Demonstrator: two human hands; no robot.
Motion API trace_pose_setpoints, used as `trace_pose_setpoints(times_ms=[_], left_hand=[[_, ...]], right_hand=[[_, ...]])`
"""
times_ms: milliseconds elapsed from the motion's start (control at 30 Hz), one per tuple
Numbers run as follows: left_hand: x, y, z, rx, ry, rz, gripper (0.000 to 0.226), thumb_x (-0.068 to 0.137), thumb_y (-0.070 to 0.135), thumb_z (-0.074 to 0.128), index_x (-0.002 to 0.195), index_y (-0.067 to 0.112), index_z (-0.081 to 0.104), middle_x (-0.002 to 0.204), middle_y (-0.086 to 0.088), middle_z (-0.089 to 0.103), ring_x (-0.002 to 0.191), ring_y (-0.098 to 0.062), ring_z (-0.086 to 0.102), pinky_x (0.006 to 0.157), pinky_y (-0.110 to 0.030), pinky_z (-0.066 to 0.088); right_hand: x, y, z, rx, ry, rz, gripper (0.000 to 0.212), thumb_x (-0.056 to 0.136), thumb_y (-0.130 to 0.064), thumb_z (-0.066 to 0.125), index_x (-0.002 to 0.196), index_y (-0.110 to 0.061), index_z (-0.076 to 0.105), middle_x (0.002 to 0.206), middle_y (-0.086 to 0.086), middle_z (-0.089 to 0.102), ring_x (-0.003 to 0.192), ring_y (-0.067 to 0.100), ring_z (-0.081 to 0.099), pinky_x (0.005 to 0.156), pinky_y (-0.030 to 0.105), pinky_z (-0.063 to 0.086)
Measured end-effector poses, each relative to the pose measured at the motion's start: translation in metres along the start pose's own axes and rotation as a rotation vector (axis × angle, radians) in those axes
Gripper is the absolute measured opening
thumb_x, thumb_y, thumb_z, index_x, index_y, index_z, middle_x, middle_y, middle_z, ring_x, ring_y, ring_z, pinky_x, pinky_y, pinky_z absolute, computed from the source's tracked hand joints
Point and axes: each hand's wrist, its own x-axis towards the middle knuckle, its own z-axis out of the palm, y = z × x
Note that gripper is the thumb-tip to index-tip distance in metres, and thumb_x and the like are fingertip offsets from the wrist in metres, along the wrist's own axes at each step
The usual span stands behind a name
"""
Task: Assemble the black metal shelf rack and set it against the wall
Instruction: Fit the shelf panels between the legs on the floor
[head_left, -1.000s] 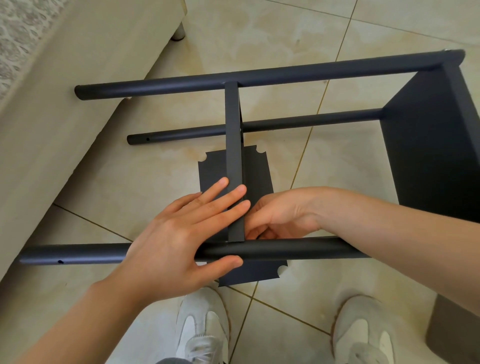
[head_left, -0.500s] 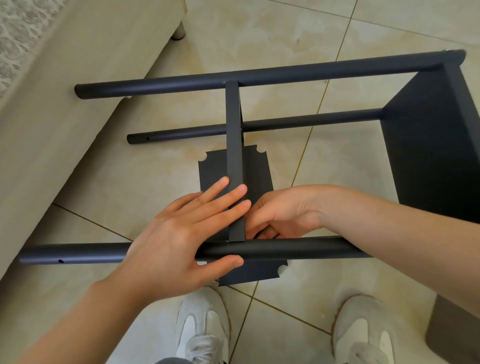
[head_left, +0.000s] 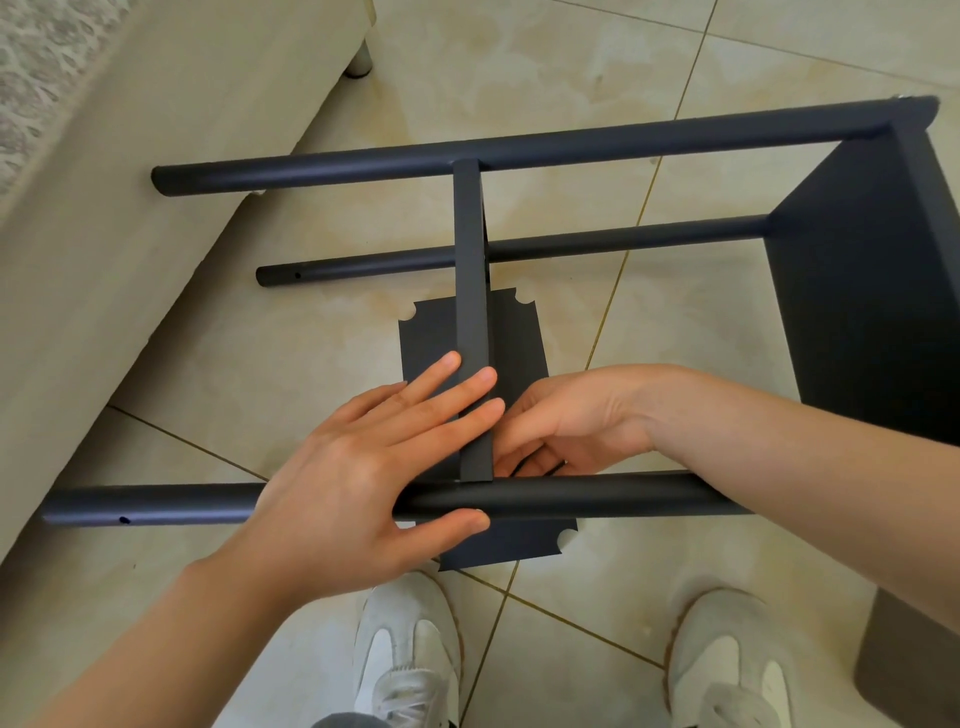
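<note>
The black metal rack lies on its side on the tiled floor. Its near pole (head_left: 597, 500) runs left to right, with the far upper pole (head_left: 519, 150) and a lower pole (head_left: 597, 247) behind. A middle shelf panel (head_left: 470, 291) stands on edge between the poles, and an end shelf panel (head_left: 872, 291) closes the right side. My left hand (head_left: 363, 467) lies flat on the middle panel, thumb under the near pole. My right hand (head_left: 566, 421) reaches in behind that panel where it meets the near pole, fingers curled around something small and dark that is mostly hidden.
A loose black shelf plate (head_left: 519, 343) with notched corners lies on the floor beneath the rack. A beige sofa (head_left: 130, 208) with a leg (head_left: 358, 60) borders the left. My white shoes (head_left: 410, 660) stand below. A dark object (head_left: 914, 654) sits at the lower right.
</note>
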Motion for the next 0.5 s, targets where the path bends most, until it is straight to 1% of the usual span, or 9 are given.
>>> trace_pose_setpoints(times_ms=[133,200,267,367,500], left_hand=[[-0.0003,-0.0005,-0.0002,-0.005,-0.004,-0.004,0.07,0.09,0.057,0.058,0.151,0.026,0.044,0.162,0.011,0.032,0.153,-0.012,0.021,0.114,-0.046,0.038],[-0.0003,-0.0004,0.0,-0.005,-0.006,-0.006,0.07,0.089,0.057,0.059,0.151,0.026,0.044,0.162,0.011,0.032,0.153,-0.012,0.021,0.114,-0.045,0.038],[-0.0003,-0.0003,0.0002,0.0,-0.01,-0.006,0.07,0.089,0.057,0.058,0.151,0.026,0.044,0.162,0.011,0.032,0.153,-0.012,0.021,0.115,-0.044,0.037],[-0.0001,0.0002,0.0,0.005,-0.006,-0.002,0.07,0.089,0.057,0.058,0.15,0.025,0.045,0.162,0.01,0.033,0.153,-0.012,0.021,0.115,-0.043,0.036],[-0.0001,-0.0004,-0.0002,0.004,-0.008,-0.003,0.07,0.089,0.057,0.058,0.15,0.025,0.045,0.161,0.01,0.033,0.153,-0.012,0.021,0.115,-0.044,0.037]], right_hand=[[0.0031,0.0004,0.0033,-0.033,0.02,0.023,0.011,0.089,-0.016,0.066,0.097,-0.012,0.073,0.097,0.009,0.075,0.089,0.021,0.069,0.099,0.039,0.05],[0.0053,-0.0002,0.0056,-0.038,0.029,0.02,0.013,0.09,-0.015,0.064,0.1,-0.011,0.072,0.099,0.01,0.074,0.091,0.022,0.069,0.101,0.041,0.049],[0.0049,-0.001,0.0054,-0.032,0.026,0.006,0.013,0.09,-0.013,0.064,0.099,-0.01,0.072,0.098,0.01,0.074,0.089,0.022,0.068,0.099,0.04,0.05],[0.0009,-0.0002,0.0014,-0.015,0.007,0.002,0.01,0.09,-0.012,0.065,0.093,-0.012,0.075,0.094,0.009,0.074,0.083,0.019,0.069,0.093,0.037,0.051],[-0.0003,-0.0002,0.0015,-0.035,0.017,0.011,0.01,0.09,-0.014,0.066,0.087,-0.014,0.076,0.091,0.008,0.074,0.082,0.018,0.07,0.091,0.036,0.052]])
